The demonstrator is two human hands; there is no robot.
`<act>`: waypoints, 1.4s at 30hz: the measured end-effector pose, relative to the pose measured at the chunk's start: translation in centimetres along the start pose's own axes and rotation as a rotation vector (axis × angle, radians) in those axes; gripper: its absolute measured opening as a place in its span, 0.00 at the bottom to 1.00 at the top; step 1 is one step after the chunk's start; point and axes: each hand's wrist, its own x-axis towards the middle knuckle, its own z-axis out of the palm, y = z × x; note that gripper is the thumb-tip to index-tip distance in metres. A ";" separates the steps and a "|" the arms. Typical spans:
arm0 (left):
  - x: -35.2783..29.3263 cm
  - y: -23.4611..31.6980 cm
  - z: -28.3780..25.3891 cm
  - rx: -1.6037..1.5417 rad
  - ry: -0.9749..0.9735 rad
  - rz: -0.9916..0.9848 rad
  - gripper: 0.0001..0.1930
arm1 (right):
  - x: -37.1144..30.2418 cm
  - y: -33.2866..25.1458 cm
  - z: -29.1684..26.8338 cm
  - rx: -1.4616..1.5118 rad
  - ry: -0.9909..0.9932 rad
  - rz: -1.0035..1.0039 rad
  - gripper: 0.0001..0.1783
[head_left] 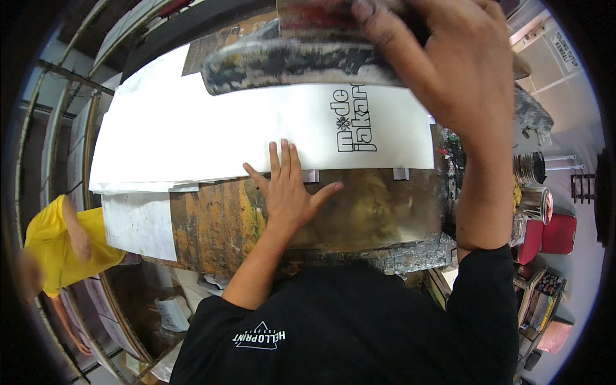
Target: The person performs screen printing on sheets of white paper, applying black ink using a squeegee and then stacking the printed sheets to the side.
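My left hand (287,189) lies open, fingers spread, with its fingertips on the near edge of a long white sheet (192,135). Black outlined lettering (355,122) is printed near the sheet's right end. Above the sheet's far side is an ink-stained screen printing frame (295,64), its near bar smeared grey and black. My right hand (443,58) is raised at the top right, closed on the frame; its fingertips are partly hidden and cut off by the view's edge. Beneath the sheet, small pale tabs (401,174) show on the brown, stained printing table (218,218).
Another white sheet (138,224) lies at the table's left end. Beyond it a person in a yellow shirt (77,244) stands beside metal racks (38,128). To the right are cans (534,202), a red chair (557,230) and a shelf (542,295) of items.
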 end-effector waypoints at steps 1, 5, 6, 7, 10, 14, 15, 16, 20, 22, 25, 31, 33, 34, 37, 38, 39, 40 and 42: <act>0.7 0.3 -0.6 -0.042 0.131 0.036 0.60 | 0.6 0.2 -0.2 0.040 -0.036 0.058 0.26; 4.9 1.4 -4.0 -0.188 0.474 0.203 0.41 | 2.1 0.4 -0.4 -0.006 -0.005 0.072 0.27; 5.4 1.3 -4.5 -0.264 0.460 0.131 0.40 | 2.1 0.3 -0.4 -0.061 0.027 0.040 0.27; 5.6 0.8 -5.0 -0.283 0.493 0.103 0.39 | 2.1 0.3 -0.5 -0.001 -0.046 0.103 0.29; 4.6 -2.8 -6.6 -0.402 0.587 0.004 0.33 | 1.3 0.3 -0.3 -0.099 -0.153 0.139 0.36; 2.6 -9.4 -10.0 -0.187 0.552 -0.369 0.31 | 0.0 0.2 -0.5 -0.168 -0.118 0.069 0.38; 2.3 -9.4 -10.0 -0.050 0.587 -0.489 0.31 | -0.1 0.1 -0.6 -0.149 -0.147 0.098 0.38; 2.2 -9.1 -9.9 0.076 0.598 -0.650 0.32 | -0.2 -0.1 -0.8 -0.165 -0.127 0.092 0.39; 3.2 1.6 -1.1 -0.408 0.233 0.363 0.31 | 0.3 -0.7 -1.5 -0.163 -0.102 0.081 0.41; 5.3 7.7 4.3 -0.361 0.110 0.443 0.33 | 0.8 -0.7 -1.8 -0.127 -0.125 0.101 0.42; 8.7 13.4 8.5 -0.247 0.281 0.466 0.30 | 1.5 -0.3 -1.8 -0.121 -0.108 0.098 0.42; 11.3 20.1 6.7 -0.283 0.141 0.382 0.25 | 1.9 0.4 -1.6 -0.091 -0.134 0.149 0.42; 11.5 21.5 6.9 -0.214 0.055 0.328 0.23 | 2.0 0.5 -1.7 -0.051 -0.083 0.125 0.42; 11.6 21.9 7.2 -0.186 0.037 0.317 0.23 | 2.2 0.6 -1.9 -0.029 -0.090 0.133 0.42; 11.9 21.4 8.7 -0.150 0.066 0.362 0.17 | 2.2 0.6 -2.0 0.020 -0.142 0.166 0.42; 11.7 20.6 9.1 -0.168 0.045 0.332 0.15 | 2.2 0.6 -2.0 0.024 -0.143 0.169 0.42; 11.5 19.5 9.3 -0.202 0.058 0.322 0.13 | 1.9 0.4 -1.9 0.006 -0.106 0.158 0.41; 11.2 18.4 9.3 -0.272 0.122 0.363 0.11 | 1.7 0.3 -1.8 -0.017 -0.077 0.145 0.41; 9.9 15.1 8.7 -0.261 0.162 0.379 0.10 | 1.4 0.0 -1.5 -0.070 -0.025 0.113 0.41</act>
